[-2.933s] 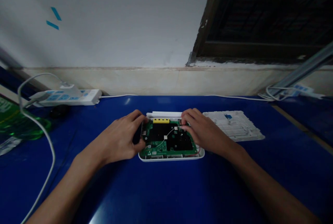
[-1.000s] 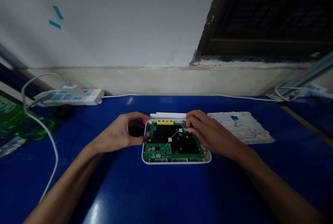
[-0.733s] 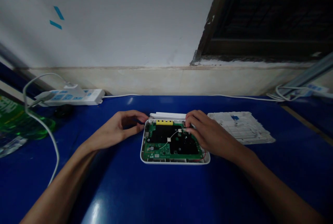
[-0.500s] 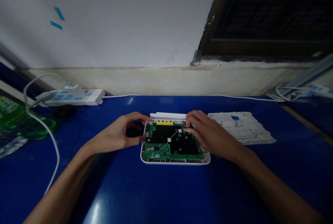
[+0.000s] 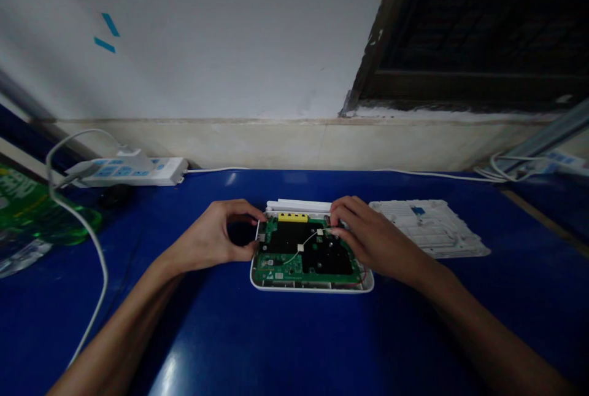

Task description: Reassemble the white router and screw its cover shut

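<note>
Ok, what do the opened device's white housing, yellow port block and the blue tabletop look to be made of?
White housing: likely moulded plastic, satin-looking, judging by its smooth, rounded rim.
Yellow port block: probably plastic too, evenly coloured with dark openings; finish too small to judge.
Blue tabletop: smooth and glossy, showing bright reflections; could be laminate or painted metal.

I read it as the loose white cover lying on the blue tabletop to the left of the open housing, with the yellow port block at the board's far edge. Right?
One slip: in the head view, the white cover lies to the right of the open housing, not the left. The rest stands.
</note>
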Demonstrator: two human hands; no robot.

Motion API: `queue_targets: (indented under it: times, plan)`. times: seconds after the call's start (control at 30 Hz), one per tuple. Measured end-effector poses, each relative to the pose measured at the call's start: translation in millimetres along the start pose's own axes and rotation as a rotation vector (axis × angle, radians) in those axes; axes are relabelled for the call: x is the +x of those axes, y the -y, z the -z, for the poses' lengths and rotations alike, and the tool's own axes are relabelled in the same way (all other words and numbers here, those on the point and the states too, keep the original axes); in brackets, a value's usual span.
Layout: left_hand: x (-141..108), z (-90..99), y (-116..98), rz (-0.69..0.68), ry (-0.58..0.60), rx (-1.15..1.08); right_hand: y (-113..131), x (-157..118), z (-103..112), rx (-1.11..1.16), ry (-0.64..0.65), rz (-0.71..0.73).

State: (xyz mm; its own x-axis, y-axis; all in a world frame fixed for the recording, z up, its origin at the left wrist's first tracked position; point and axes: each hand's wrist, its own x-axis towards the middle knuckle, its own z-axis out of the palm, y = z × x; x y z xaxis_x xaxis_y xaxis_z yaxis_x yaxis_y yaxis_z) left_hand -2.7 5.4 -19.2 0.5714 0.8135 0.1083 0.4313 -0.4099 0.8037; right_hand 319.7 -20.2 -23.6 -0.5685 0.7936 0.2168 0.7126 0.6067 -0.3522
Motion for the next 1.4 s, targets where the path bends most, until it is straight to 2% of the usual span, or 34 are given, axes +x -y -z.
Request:
queue_targets:
  times: [0.3, 0.47, 0.6, 0.8, 1.0, 1.4]
  plan:
    - [-1.9, -2.0, 3.7, -0.034, -0.059, 0.070, -0.3, -0.1, -0.1, -0.029, 0.001, 0.008]
    - [-0.2, -1.6, -0.5, -0.007, -0.099, 0.047, 2.9, 0.1, -0.3, -0.025, 0.004, 0.033]
    - [-0.3, 3.3, -8.7, 0.013, -0.055, 0.017, 4.9, -0.3, -0.1, -0.032, 0.005, 0.004]
    - [-0.9, 7.2, -13.0, -0.040, 0.021, -0.027, 3.9, 0.1, -0.1, -0.044, 0.007, 0.026]
    - [-2.2, 12.4, -14.3, -0.103, 0.085, 0.119, 3.8, 0.6, -1.1, -0.005, -0.011, 0.008]
    - [-8.1, 1.8, -24.7, -0.065, 0.155, 0.180, 6.6, 1.9, 0.3, 0.096, 0.002, -0.075]
